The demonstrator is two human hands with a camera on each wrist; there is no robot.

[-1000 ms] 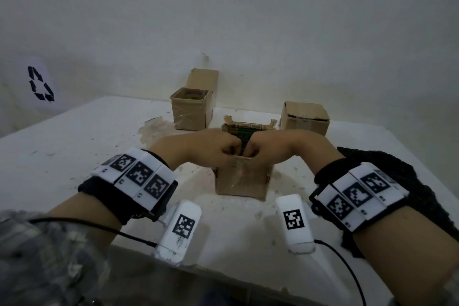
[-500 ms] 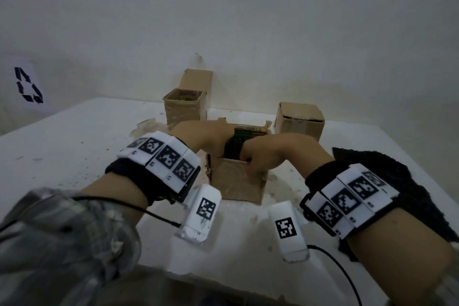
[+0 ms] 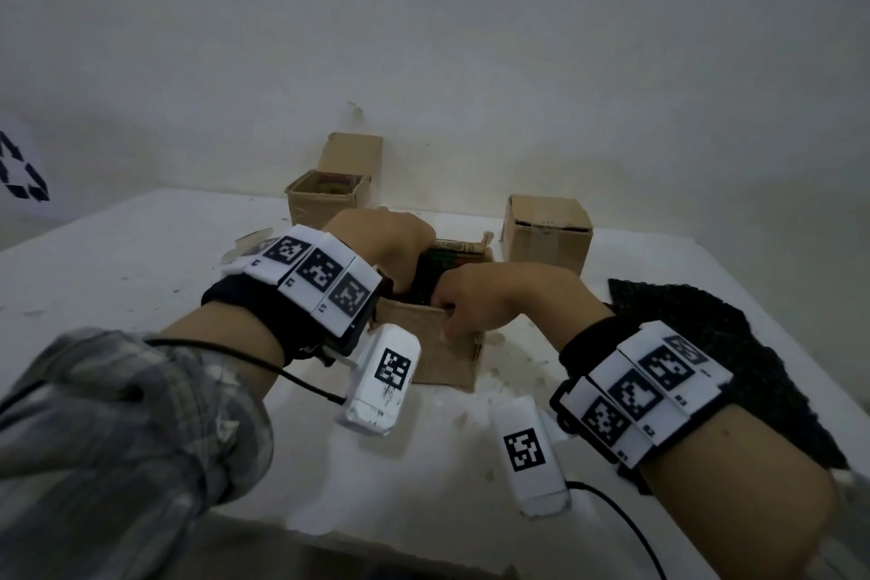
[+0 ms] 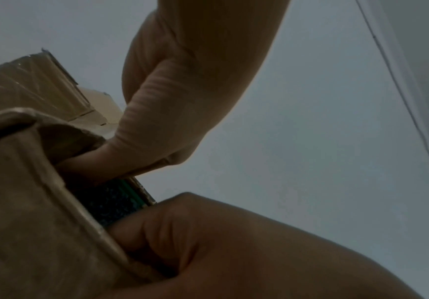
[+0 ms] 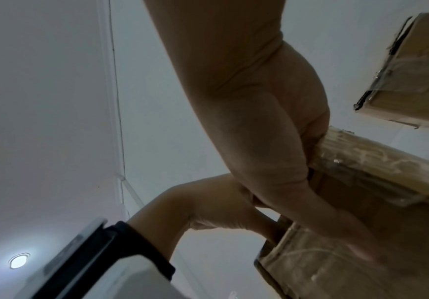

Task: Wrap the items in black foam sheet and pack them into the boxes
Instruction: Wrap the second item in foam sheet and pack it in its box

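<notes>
hands meet over a small open cardboard box [image 3: 440, 346] near the middle of a white surface [image 3: 141, 278], seen from the head camera looking down.

on the far left, a black recycling symbol [image 3: 21, 170] is printed on the wall. a plaid sleeve [image 3: 117, 429] covers the left forearm, which wears a black wrist strap with white coded marker tiles [image 3: 313, 278].

behind the left hand stands an open cardboard box [image 3: 325, 200] with its lid flap raised against the wall; something coloured lies inside, too dim to name.

the left hand [image 3: 386, 245] curls down into the far left side of the middle box, fingers [image 4: 141, 141] bent and pressing on a bundle wrapped in black foam sheet [image 3: 426, 280]. the bundle sits inside this box, its top showing between the two hands, with a green edge visible in the left wrist view.

the right hand [image 3: 485, 304] curls over the near right rim of the same box, fingers hooked inside against the bundle and thumb on the outer wall.

behind and to the right stands a closed cardboard box [image 3: 546, 228], apart from the middle one.

at the right edge of the surface lies a loose black foam sheet [image 3: 706, 320], partly hidden beneath the right forearm and its marker tiles [image 3: 649, 386].
</notes>
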